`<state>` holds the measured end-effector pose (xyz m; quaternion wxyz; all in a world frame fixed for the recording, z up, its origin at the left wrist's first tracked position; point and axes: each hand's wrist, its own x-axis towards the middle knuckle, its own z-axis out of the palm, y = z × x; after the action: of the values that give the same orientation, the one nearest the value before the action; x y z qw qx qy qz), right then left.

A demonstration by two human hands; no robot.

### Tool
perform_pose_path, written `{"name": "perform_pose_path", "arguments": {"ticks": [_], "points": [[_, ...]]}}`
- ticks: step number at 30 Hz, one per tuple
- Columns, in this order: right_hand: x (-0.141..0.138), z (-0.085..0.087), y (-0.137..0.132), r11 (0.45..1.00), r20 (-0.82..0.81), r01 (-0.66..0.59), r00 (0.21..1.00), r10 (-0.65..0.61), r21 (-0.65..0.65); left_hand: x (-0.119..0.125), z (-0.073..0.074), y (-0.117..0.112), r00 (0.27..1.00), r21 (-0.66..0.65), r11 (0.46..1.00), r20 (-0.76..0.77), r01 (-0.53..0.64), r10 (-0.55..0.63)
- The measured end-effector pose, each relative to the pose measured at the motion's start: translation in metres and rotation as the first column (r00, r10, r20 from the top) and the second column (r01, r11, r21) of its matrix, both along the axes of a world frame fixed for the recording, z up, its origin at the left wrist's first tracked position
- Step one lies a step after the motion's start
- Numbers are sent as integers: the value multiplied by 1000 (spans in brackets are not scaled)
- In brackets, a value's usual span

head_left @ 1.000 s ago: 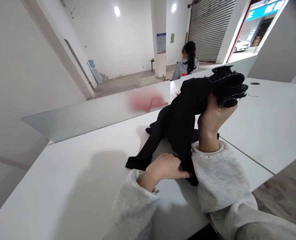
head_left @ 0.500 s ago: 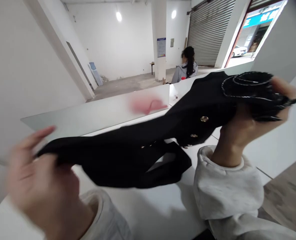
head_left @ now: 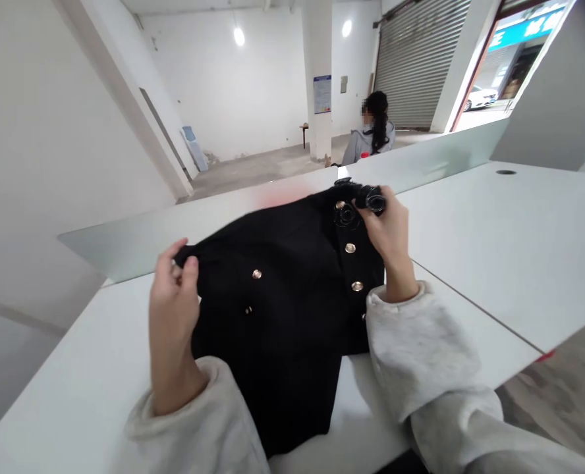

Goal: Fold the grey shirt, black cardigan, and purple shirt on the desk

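Garment [head_left: 292, 309] looks soft, floppy; best held by top edge. Left hand [head_left: 172, 299] pinches one corner, right hand [head_left: 392, 227] the other.

Black garment [head_left: 292, 316] partly hidden, notice [head_left: 322, 94] illegible

black garment [head_left: 292, 309] in both hands [head_left: 174, 299]

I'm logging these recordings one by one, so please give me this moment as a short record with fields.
Left hand: pinches the black garment at its upper left in the picture
Right hand: grips a dark coiled piece at the garment's upper right
Garment: gold-coloured buttons showing, held over the white table
Beyond: frosted divider, a person, roller shutter
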<state>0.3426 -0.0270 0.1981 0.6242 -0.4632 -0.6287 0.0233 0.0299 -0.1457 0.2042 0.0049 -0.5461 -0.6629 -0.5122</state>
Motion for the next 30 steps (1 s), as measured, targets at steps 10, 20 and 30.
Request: {"name": "perform_pose_path", "arguments": {"ticks": [10,20,30], "points": [[8,-13,13,935,124,-201,961,246,-292,-3,-15,19,999,-135,990,10,34,-33],[16,-15,10,667,-128,-657,740,661,-351,-6,-14,21,994,37,994,-30,-107,108],[-28,-17,14,866,-54,-447,893,447,-223,-10,-13,20,979,74,993,187,-96,80]]}}
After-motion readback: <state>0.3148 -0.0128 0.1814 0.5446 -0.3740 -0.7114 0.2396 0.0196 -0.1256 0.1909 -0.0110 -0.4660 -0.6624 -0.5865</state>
